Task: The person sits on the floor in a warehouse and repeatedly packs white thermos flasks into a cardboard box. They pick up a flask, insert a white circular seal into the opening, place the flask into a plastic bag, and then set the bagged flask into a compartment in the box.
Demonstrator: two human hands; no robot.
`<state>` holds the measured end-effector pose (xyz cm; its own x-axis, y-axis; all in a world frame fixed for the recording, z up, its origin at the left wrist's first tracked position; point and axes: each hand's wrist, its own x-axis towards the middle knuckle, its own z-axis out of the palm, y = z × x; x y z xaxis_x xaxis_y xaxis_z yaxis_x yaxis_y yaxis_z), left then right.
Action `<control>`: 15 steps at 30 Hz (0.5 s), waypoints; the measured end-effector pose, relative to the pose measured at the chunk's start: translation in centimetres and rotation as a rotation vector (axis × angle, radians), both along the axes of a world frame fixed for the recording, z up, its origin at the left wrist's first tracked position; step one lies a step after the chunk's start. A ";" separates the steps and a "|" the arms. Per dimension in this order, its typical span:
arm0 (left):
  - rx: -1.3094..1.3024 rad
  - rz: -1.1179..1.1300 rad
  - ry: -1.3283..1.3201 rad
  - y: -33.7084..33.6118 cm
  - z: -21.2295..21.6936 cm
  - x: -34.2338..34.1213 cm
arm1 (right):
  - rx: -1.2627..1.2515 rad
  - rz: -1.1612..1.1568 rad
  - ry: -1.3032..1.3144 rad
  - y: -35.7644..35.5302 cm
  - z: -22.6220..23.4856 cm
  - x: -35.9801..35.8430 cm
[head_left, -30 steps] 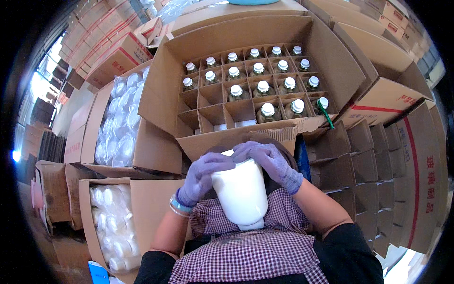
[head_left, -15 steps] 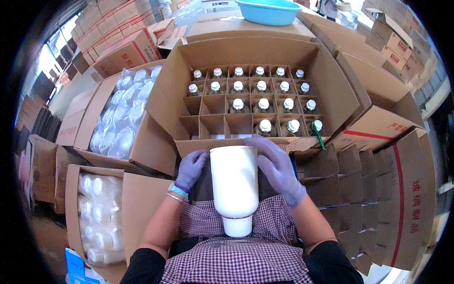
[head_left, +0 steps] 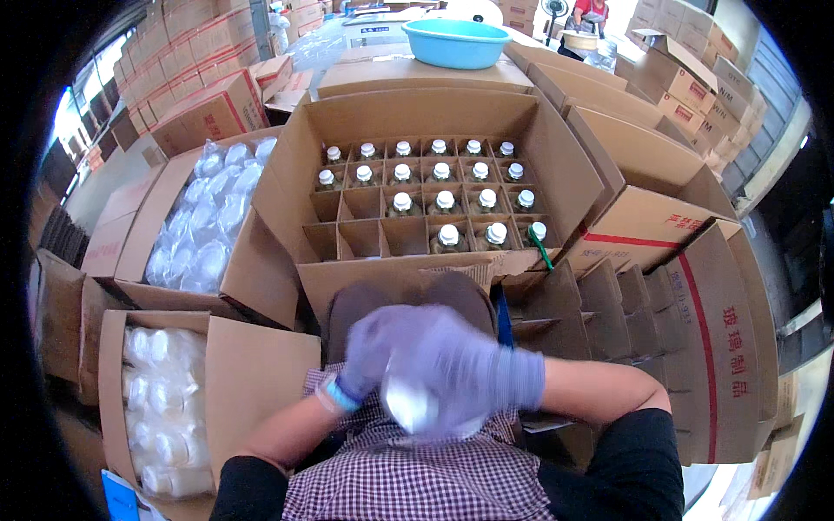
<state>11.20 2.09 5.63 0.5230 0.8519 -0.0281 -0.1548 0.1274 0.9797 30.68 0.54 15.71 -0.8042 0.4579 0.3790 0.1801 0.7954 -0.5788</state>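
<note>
My left hand (head_left: pixel 368 354) and my right hand (head_left: pixel 465 365), both in purple gloves, come together over my checked apron (head_left: pixel 417 486). Motion blurs their fingers, which look closed round a pale, shiny thing (head_left: pixel 410 405). The gloves cover most of it, so its kind does not show. Just beyond my knees stands an open carton (head_left: pixel 352 276) divided into cells by cardboard. White-capped clear bottles (head_left: pixel 401 205) fill most cells; several cells at its near left hold no bottle. A green strip (head_left: pixel 540 248) lies by the near right bottle.
At left are a carton of bagged clear lids or cups (head_left: pixel 208 204) and a lower carton of bagged white bottles (head_left: pixel 169 395). Cardboard dividers (head_left: pixel 599 304) and an open carton (head_left: pixel 647 226) stand at right. A blue basin (head_left: pixel 456 42) sits beyond; a person (head_left: pixel 592 13) is far back.
The upside-down white bottle shape between my separated hands no longer shows as such. My hands have closed in together, the right crossing leftward, over a blurred shiny thing. The view has shifted slightly.
</note>
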 end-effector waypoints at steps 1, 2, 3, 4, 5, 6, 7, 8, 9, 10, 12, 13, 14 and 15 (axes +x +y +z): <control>0.025 0.273 0.152 -1.8 -1.3 -0.4 | -0.055 -0.288 -0.164 1.3 -1.1 1.6; 0.301 0.180 0.342 -5.1 -0.8 0.8 | -0.076 -0.539 -0.100 3.9 -6.5 3.7; 0.591 0.118 0.492 -8.3 -0.3 2.0 | 0.297 -0.310 -0.285 5.3 -9.2 7.2; 0.470 0.139 0.442 -9.2 0.2 2.0 | 0.162 -0.305 -0.476 5.4 -8.7 7.0; 0.358 0.187 0.383 -9.0 0.4 1.8 | 0.121 -0.320 -0.361 5.1 -7.3 5.9; 0.181 0.138 0.291 -7.8 0.4 0.6 | 0.071 -0.332 -0.239 4.2 -4.7 4.3; 0.014 0.068 0.176 -5.6 0.2 -1.0 | 0.019 -0.365 -0.131 3.1 -2.0 3.3; 0.032 -0.171 0.042 -2.9 1.3 -2.8 | 0.129 -0.157 -0.144 2.2 1.6 2.1; 0.013 -0.313 0.083 -1.5 2.8 -4.3 | 0.235 0.021 -0.166 1.2 4.3 1.8; -0.039 -0.380 0.054 -0.7 3.5 -5.2 | 0.290 0.192 -0.237 0.4 4.4 1.3; -0.001 -0.419 0.130 -0.4 2.8 -5.0 | 0.218 0.147 -0.191 -0.7 1.9 1.6; 0.057 -0.272 0.174 -1.5 1.9 -4.1 | 0.131 0.083 -0.128 0.1 -0.1 2.1; 0.187 0.036 0.310 -4.0 0.7 -1.8 | -0.186 -0.053 -0.067 1.2 -2.8 3.5; 0.307 0.345 0.441 -6.0 -0.1 0.2 | -0.503 -0.200 -0.002 1.8 -4.6 4.8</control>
